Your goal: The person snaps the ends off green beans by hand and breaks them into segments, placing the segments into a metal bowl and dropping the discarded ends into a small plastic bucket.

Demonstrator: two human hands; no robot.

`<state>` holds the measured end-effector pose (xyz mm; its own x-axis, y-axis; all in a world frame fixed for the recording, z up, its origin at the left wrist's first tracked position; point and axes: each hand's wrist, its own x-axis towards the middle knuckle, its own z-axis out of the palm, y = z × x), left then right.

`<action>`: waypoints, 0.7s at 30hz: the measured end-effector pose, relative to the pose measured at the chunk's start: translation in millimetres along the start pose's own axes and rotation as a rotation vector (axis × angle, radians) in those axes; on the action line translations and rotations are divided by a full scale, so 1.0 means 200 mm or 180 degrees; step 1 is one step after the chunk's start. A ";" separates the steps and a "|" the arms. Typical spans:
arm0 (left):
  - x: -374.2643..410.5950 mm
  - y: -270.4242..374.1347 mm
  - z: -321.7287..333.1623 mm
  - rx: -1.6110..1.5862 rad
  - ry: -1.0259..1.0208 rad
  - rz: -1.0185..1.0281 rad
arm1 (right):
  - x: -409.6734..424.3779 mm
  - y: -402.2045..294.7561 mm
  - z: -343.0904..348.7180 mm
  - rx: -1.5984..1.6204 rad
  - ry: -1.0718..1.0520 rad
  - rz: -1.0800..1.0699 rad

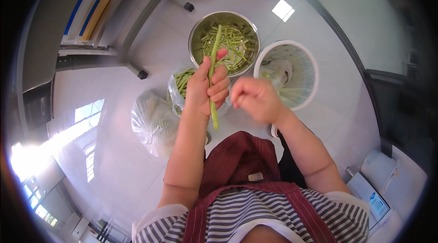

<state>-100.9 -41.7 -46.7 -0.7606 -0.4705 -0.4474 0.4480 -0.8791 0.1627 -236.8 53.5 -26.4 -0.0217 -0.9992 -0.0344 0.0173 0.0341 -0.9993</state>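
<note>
My left hand [208,89] is closed around a long green bean pod [214,58], whose upper end reaches over a round steel bowl [193,34]. Cut or snapped bean pieces [232,39] lie in that bowl. Just right of the pod is my right hand [256,101], blurred, its fingers curled; whether anything small is between them I cannot tell. Behind my left wrist, an open clear plastic bag [175,94] holds whole green beans [183,80]. A white-rimmed waste basket [316,78] with a plastic liner and some scraps inside stands beyond my right hand.
A tied translucent plastic bag [154,123] with pale contents sits on the tiled floor [126,154] at left. Metal table legs [137,68] stand at upper left. At lower right are a paper roll [378,167] and a box [368,198]. A dark-framed panel curves along the right.
</note>
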 end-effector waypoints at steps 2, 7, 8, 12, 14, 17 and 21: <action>-0.01 -0.01 0.04 0.0620 0.0159 -0.0077 | 0.03 -0.01 -0.15 0.0960 0.0291 0.0807; -0.03 -0.03 0.09 0.2047 0.0112 -0.0321 | 0.06 -0.01 -0.32 0.1819 0.0913 0.0619; -0.03 -0.03 0.08 0.2174 0.0083 -0.0370 | 0.06 -0.02 -0.34 0.1804 0.1033 0.0656; -0.03 -0.03 0.10 0.2748 0.0201 -0.0435 | 0.07 -0.05 -0.36 0.1544 0.1269 0.0774; -0.03 -0.03 0.09 0.3048 0.0189 -0.0334 | 0.07 -0.07 -0.34 0.0806 0.1277 0.0706; -0.03 -0.02 0.09 0.3351 0.0098 -0.0309 | 0.05 -0.02 -0.33 -0.0273 0.1169 0.0387; -0.03 0.00 0.07 0.3666 0.0097 -0.0421 | 0.04 0.00 -0.32 -0.1429 0.0847 0.0132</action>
<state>-103.7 -40.0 -31.1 -0.7508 -0.3815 -0.5392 -0.3391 -0.4779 0.8103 -300.8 47.2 -27.6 -0.2845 -0.9585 -0.0189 -0.4054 0.1381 -0.9037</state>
